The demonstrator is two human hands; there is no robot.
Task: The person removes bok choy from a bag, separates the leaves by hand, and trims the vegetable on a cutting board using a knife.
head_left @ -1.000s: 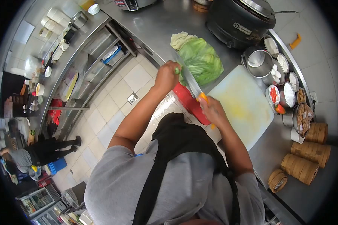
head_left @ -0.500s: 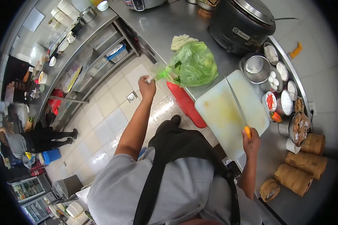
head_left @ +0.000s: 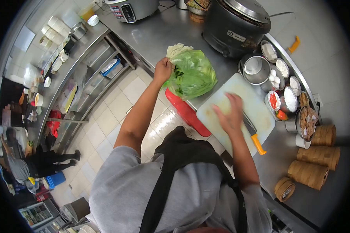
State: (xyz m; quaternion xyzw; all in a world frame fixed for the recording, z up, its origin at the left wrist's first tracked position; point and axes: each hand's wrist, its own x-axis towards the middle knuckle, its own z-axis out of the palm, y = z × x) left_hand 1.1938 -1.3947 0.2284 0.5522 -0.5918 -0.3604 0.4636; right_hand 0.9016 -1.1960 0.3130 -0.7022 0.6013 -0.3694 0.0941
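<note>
A green plastic bag (head_left: 194, 73) of leafy vegetables rests at the counter's near edge. My left hand (head_left: 164, 71) is closed on the bag's left side, by its opening. Over the white cutting board (head_left: 217, 116) hovers my right hand (head_left: 230, 114), slightly blurred, fingers apart and holding nothing. A knife (head_left: 257, 143) with an orange handle lies on the right part of the board, its blade partly hidden behind that hand. Behind the bag is a crumpled pale cloth-like piece (head_left: 177, 50).
A black soup warmer (head_left: 237, 31) stands behind the board. To the right are metal bowls (head_left: 256, 70), a bowl of red pieces (head_left: 273, 100) and bamboo steamers (head_left: 309, 174). Something red (head_left: 186, 112) hangs below the counter edge. Another person (head_left: 39, 163) is far left.
My right hand has let go of the knife, now lying on the board, and moved left over it. My left hand has come up to the bag and taken hold of it.
</note>
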